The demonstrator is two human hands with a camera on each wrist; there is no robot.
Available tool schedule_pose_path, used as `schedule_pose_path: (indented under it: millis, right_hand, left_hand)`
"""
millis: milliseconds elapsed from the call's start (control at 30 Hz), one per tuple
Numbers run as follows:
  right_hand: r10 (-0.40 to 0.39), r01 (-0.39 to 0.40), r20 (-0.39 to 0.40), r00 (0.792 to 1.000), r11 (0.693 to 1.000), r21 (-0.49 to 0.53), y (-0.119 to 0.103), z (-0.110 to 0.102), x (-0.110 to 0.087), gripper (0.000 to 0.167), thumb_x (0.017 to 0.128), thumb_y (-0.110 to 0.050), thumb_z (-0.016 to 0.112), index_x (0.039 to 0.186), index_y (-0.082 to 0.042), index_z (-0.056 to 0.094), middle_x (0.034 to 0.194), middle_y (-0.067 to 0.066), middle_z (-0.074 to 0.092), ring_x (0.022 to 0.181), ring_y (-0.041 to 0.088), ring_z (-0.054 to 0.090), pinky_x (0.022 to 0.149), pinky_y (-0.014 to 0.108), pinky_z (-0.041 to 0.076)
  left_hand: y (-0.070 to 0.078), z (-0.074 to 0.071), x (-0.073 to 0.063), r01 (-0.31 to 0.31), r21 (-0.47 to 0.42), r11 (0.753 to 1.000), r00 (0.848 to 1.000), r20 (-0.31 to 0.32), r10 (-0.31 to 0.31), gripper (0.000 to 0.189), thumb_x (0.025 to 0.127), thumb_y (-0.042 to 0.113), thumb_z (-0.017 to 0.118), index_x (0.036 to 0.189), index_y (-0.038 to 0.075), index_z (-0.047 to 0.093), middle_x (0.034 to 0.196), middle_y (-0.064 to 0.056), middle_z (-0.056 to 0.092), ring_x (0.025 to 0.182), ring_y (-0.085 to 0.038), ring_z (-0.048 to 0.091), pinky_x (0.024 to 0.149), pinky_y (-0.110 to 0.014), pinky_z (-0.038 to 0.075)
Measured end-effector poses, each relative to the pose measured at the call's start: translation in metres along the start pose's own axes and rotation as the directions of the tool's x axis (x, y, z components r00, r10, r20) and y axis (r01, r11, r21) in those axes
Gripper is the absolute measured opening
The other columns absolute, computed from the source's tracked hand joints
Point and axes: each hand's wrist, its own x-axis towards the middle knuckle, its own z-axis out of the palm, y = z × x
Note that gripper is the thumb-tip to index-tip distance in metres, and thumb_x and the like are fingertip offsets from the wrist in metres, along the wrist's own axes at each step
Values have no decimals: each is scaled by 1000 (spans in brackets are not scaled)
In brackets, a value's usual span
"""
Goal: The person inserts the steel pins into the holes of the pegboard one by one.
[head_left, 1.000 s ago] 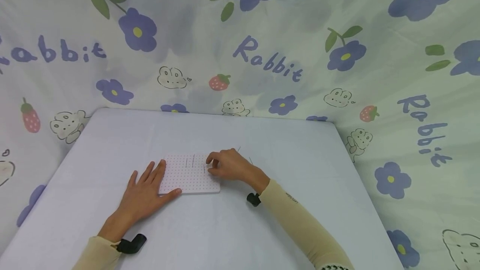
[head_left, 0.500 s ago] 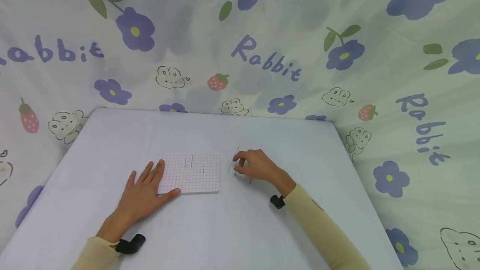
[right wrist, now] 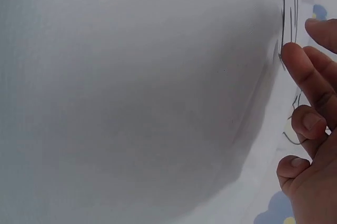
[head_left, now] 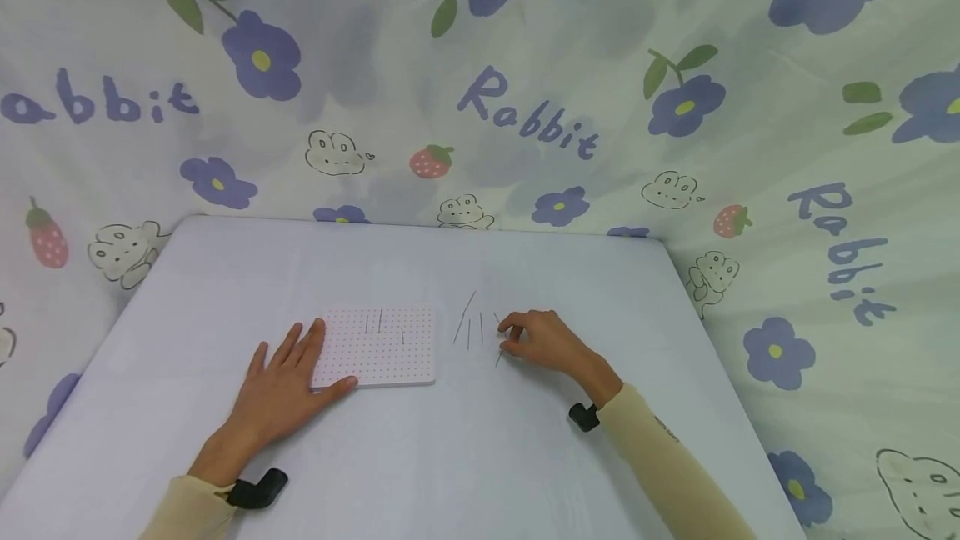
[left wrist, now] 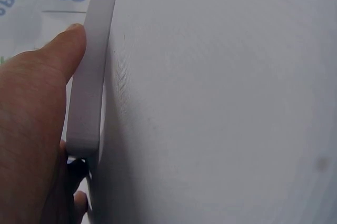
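A white board with a grid of small dots [head_left: 375, 361] lies on the table, and a few thin dark needle-like sticks [head_left: 402, 336] show on its upper part. My left hand [head_left: 276, 390] rests against the board's left side, fingers spread, thumb at its front edge. In the left wrist view the thumb [left wrist: 68, 50] touches the board's pale side wall [left wrist: 87, 103]. To the right of the board, my right hand [head_left: 543, 340] hovers by several more thin sticks [head_left: 482, 327]. Its thumb and index finger are apart, with no stick visible gripped between them.
The table [head_left: 450, 457] has a white cover. Behind it hangs a cloth [head_left: 360, 82] printed with flowers, rabbits and strawberries. Dark wrist-worn devices [head_left: 257, 490] sit at both cuffs.
My right hand has moved from the board to the right, over the loose sticks, uncovering the board's right part and several sticks. My left hand has stayed at the board.
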Motion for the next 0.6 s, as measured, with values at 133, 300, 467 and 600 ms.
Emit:
schedule_pose_path:
  millis: [133,300,467,600]
  right_hand:
    - [-12,12,15,1000,1000,5,0,0,0,25,92,-27,73,115,-18,73,88,-11,69,76,7,58,69,26,49]
    - [-55,56,33,998,998,-8,0,0,0,23,92,-24,74,114,-20,75,88,-13,68,81,7,58,78,29,50]
    - [-68,70,52,996,997,-37,1,0,-1,26,90,-25,77,116,-22,77,85,-15,66,80,7,57,87,37,48]
    - [-46,49,52,998,997,-58,4,2,-2,30,89,-30,78,118,-25,77,81,-17,62,77,6,54,82,33,46]
  left_hand:
    - [-1,2,-1,-5,2,1000,1000,-17,5,112,88,78,50,161,2,12,164,-21,24,153,-41,13,115,-71,0]
    - [-2,1,-1,-6,7,1000,1000,-19,6,112,88,78,49,161,2,12,164,-21,25,153,-41,14,115,-72,1]
    - [-2,0,-1,-1,5,1000,1000,-12,1,112,88,79,49,160,1,14,164,-21,24,153,-41,14,115,-71,2]
    - [-2,1,-1,-3,2,1000,1000,-13,3,112,88,79,49,160,1,14,164,-21,24,153,-41,14,115,-71,1]
